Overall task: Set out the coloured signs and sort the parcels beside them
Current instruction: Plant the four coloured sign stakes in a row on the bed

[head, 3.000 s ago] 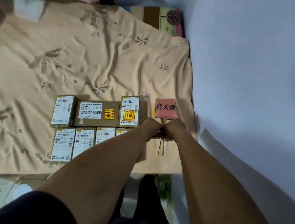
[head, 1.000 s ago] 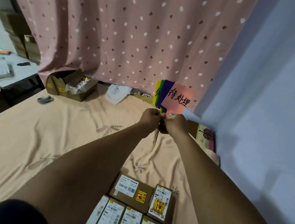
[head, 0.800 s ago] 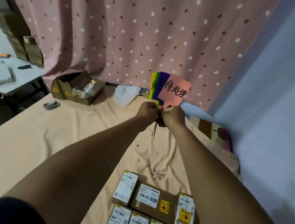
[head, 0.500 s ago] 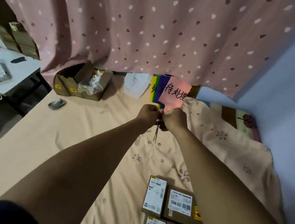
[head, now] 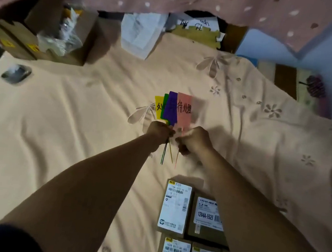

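Signs (head: 171,107) now low over the bed (head: 79,116): right hand (head: 195,139) pinches pink sign (head: 183,109) free, left hand (head: 159,130) grips the rest; placing seems next.

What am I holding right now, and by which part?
The left hand grips the yellow, green and purple signs by their stems; the right hand pinches the pink sign by its stem.

Peach-sheeted bed (head: 57,124) with labelled parcels (head: 174,206) at the near edge, cardboard box (head: 43,29) and paper (head: 140,31) at the far edge
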Tool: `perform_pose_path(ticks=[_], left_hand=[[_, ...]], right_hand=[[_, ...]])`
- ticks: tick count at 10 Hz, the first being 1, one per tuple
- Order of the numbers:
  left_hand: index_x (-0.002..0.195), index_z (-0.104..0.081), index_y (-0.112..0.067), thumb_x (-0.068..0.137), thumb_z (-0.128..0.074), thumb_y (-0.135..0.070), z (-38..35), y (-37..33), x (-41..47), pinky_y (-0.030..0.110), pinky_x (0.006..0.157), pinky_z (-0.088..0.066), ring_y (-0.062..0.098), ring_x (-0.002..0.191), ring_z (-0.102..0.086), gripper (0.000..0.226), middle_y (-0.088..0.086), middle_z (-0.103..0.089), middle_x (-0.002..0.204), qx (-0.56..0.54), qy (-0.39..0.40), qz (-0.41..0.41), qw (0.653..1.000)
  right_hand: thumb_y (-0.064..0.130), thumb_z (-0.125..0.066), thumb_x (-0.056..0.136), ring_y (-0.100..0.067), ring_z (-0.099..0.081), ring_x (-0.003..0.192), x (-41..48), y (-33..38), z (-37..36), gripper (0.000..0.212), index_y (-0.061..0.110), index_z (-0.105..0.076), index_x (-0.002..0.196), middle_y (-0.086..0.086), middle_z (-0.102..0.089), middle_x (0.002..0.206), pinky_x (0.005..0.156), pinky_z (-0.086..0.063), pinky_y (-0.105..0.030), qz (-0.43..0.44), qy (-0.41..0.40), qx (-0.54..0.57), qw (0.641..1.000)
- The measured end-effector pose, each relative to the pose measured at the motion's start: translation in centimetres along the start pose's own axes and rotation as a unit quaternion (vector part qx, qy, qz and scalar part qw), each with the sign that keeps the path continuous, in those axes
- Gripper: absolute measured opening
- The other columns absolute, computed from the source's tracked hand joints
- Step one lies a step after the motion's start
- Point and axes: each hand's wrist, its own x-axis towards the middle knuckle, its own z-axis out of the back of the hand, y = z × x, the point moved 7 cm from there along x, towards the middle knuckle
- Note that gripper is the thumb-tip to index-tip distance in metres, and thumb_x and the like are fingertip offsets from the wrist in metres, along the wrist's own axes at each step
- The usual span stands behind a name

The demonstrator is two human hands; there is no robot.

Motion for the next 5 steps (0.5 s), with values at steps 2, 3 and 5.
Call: perform_pose_path(ticks=[2, 3, 5], left_hand=[[0.073, -0.066, -0.006, 0.081, -0.073, -0.013, 0.5, 6.6, 7.1, 0.048, 0.093, -0.058, 0.036, 0.09, -0.072, 0.012, 0.023, -0.072, 0.089, -0.03, -0.038, 0.032, 0.998], [0.07, -0.062, -0.008, 0.096, -0.062, 0.002, 0.1, 6.6, 6.2, 0.037, 0.086, -0.054, 0.026, 0.079, -0.064, 0.027, 0.013, -0.064, 0.076, -0.05, -0.032, 0.028, 0.998], [0.078, -0.066, -0.008, 0.098, -0.059, -0.001, 0.0, 6.8, 6.1, 0.041, 0.092, -0.055, 0.03, 0.089, -0.065, 0.022, 0.016, -0.068, 0.088, -0.069, -0.031, 0.015, 0.997]], right_hand=[[0.018, -0.076, 0.081, -0.03, -0.072, 0.092, 3.5, -3.6, -2.0, 0.022, 0.004, -0.078, 0.099, -0.015, -0.077, 0.099, 0.07, -0.048, -0.025, -0.023, -0.04, -0.039, 0.998], [0.021, -0.065, 0.091, -0.033, -0.067, 0.106, 4.0, -4.3, -4.2, 0.034, 0.004, -0.069, 0.12, -0.016, -0.072, 0.117, 0.086, -0.054, -0.034, -0.029, 0.0, -0.056, 0.998], [0.022, -0.052, 0.099, -0.036, -0.065, 0.11, 3.5, -4.2, -5.1, 0.033, 0.002, -0.066, 0.122, -0.02, -0.069, 0.121, 0.089, -0.053, -0.038, -0.031, -0.027, -0.051, 0.998]])
